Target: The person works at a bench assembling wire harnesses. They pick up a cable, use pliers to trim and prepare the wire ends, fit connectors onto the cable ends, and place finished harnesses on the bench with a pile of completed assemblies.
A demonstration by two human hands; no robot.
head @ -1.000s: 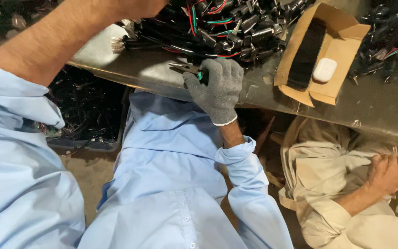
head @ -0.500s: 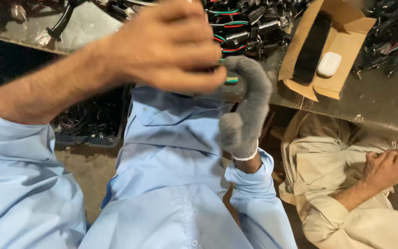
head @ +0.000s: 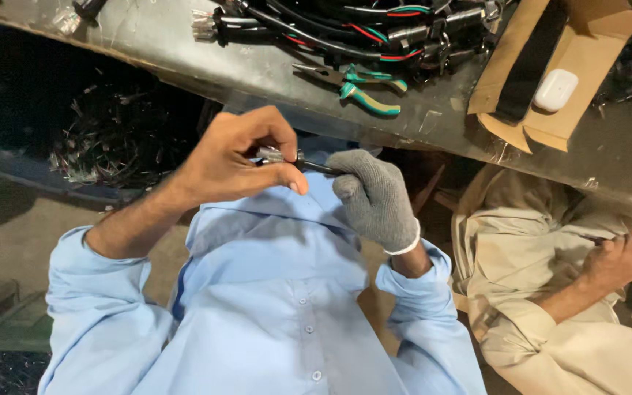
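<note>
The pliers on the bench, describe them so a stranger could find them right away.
Start at the grey metal bench along the top, then the heap of black cables on it. Just below that heap, left of the cardboard box, lie the pliers, the only tool with green and yellow handles.

single head cam, looking steeply down, close over hands; workbench (head: 206, 62) edge
</note>
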